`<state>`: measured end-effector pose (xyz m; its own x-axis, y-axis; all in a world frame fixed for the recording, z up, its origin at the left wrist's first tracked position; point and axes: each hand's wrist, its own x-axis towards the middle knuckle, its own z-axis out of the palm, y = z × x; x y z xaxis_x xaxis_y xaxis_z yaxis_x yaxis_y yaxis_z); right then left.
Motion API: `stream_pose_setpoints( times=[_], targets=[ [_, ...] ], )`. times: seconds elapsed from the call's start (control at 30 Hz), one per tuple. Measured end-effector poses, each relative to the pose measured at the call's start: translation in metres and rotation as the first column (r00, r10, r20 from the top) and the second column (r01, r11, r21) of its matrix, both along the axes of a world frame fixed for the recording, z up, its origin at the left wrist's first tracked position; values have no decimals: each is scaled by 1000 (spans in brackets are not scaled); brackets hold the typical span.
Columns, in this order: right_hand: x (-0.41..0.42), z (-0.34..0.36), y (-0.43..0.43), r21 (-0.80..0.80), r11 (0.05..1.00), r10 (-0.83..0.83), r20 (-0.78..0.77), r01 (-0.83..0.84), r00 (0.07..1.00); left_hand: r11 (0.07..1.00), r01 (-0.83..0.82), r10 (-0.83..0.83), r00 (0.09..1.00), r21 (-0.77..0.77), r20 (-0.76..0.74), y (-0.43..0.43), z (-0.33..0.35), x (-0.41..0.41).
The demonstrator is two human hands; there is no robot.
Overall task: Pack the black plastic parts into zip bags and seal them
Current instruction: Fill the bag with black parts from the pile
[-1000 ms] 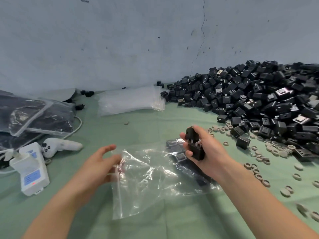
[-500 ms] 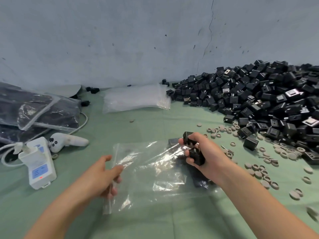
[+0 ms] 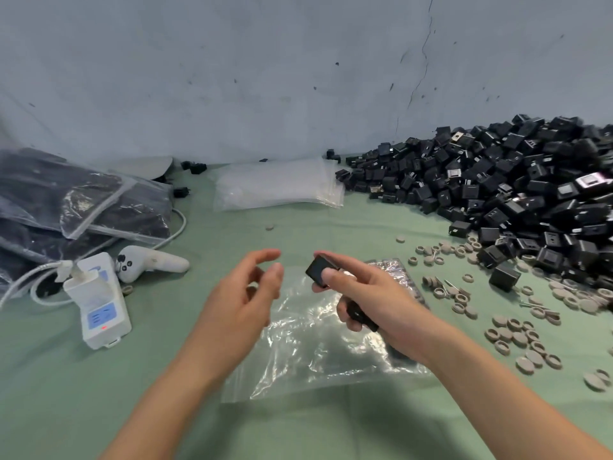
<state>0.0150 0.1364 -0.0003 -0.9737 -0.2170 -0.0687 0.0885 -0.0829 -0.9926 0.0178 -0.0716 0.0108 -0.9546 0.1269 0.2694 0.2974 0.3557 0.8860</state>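
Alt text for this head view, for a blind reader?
A right hand holds black plastic parts over a clear zip bag on a green table; the open left hand hovers beside it. A parts pile lies right.

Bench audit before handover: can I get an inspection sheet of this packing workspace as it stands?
Surface: table under green cloth.
Job's things: pile of black parts right; zip bag flat beneath the hands; empty bags stacked at back; filled bags left.
Clutter: grey rings scattered at right; white controller and white box at left.
Hands: left hand open, empty; right hand grips black pieces.
Cables: white cable near white box.
Surroundings: cracked grey wall.
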Motion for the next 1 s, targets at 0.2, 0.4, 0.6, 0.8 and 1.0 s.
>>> stream_pose_setpoints(
  times=[0.2,0.4,0.6,0.8,1.0],
  targets=[
    [5,-3,-19,174,984,1,-254,45,967,991,58,-82,974,117,209,20,-2,1],
    [4,-2,-17,297,954,36,-270,47,962,963,-137,80,968,233,237,-1,4,-14],
    [-12,8,4,-190,883,-365,297,429,882,740,-308,359,933,-598,-36,-79,-23,-21],
    [-12,10,14,-352,835,-268,412,423,871,771,-102,119,993,-629,-15,-87,-43,-6],
    [-17,14,24,-382,809,-299,388,447,872,772,114,-158,987,-625,-14,-68,-53,-2]
  ],
)
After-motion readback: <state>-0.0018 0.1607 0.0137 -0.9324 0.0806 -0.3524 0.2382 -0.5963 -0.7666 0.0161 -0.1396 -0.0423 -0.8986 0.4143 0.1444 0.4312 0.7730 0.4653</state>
